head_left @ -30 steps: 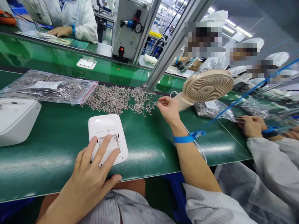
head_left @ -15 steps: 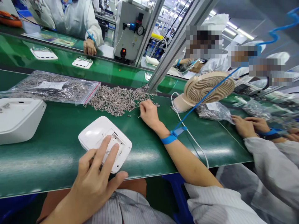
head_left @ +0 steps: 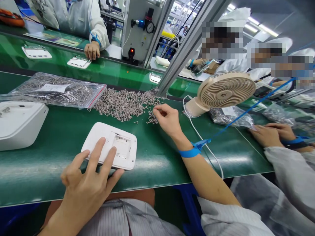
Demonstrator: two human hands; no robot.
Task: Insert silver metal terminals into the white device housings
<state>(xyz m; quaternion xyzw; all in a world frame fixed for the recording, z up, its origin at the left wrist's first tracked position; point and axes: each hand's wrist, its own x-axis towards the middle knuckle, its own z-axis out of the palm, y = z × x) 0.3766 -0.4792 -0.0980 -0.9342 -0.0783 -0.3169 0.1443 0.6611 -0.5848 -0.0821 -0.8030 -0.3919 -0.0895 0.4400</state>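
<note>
Head view | left hand [head_left: 85, 182]: spread wide, just touching white box [head_left: 119, 146] | right hand [head_left: 169, 120]: curled by metal bits [head_left: 120, 104], can't tell if it's pinching any

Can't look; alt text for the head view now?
The left hand rests its fingers on a white device with an open recess; the right hand is at the right edge of a pile of metal parts on a green table. A bag of parts lies left of the pile, a fan stands right.

White device [head_left: 119, 145], green tabletop [head_left: 157, 154], striped grey clothing [head_left: 108, 218].
</note>
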